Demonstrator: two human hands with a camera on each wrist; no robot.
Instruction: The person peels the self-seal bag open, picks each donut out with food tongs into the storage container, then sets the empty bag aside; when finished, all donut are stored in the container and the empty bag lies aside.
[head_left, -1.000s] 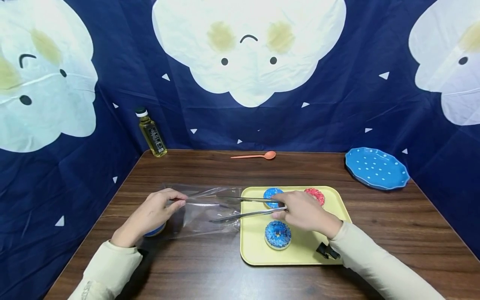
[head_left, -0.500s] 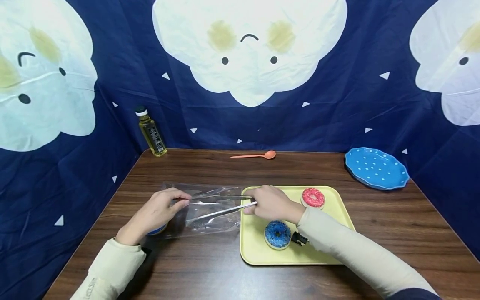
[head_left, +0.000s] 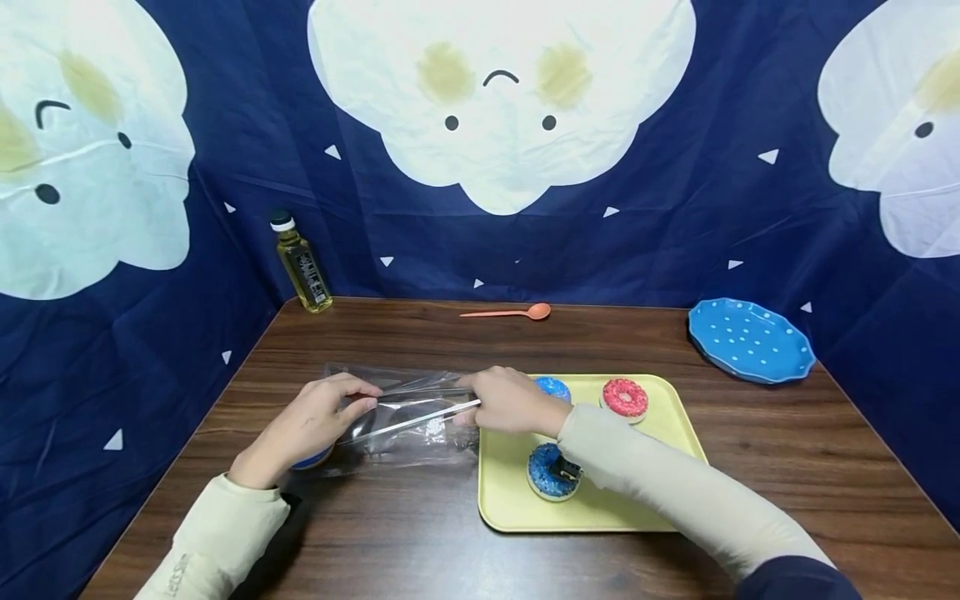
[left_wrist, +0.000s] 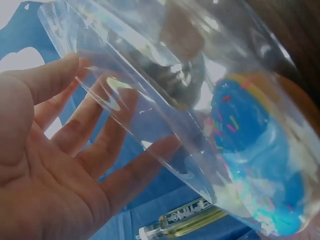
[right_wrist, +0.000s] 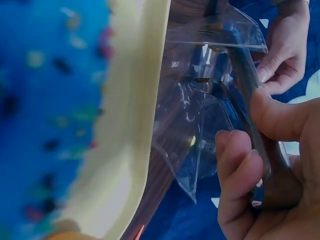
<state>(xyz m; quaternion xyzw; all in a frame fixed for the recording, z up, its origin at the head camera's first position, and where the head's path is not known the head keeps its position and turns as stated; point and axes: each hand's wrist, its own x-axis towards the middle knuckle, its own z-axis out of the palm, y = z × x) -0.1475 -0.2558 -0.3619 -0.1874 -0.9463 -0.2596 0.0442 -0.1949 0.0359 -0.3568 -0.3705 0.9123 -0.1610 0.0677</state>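
My left hand [head_left: 303, 429] pinches the edge of a clear plastic bag [head_left: 442, 450] between thumb and index finger. In the left wrist view, the other fingers spread behind the film. A blue donut with sprinkles [left_wrist: 260, 150] shows through the plastic; in the head view my left hand partly covers it. My right hand [head_left: 517, 400] grips metal tongs [head_left: 420, 421] whose arms reach left into the bag. I cannot tell whether the tips touch the donut. Two blue donuts, one at the back [head_left: 553, 387] and one at the front [head_left: 542, 475], lie on the yellow tray [head_left: 517, 512].
A pink donut [head_left: 625, 398] lies at the tray's back right. An orange spoon [head_left: 517, 312] lies along the table's back edge. At the back left corner stands an oil bottle [head_left: 306, 271]; a blue dotted plate [head_left: 750, 340] sits at the back right.
My right hand has moved left from over the tray, carrying the tongs deeper into the bag. The back blue donut shows again behind my right hand. My left hand has barely shifted.
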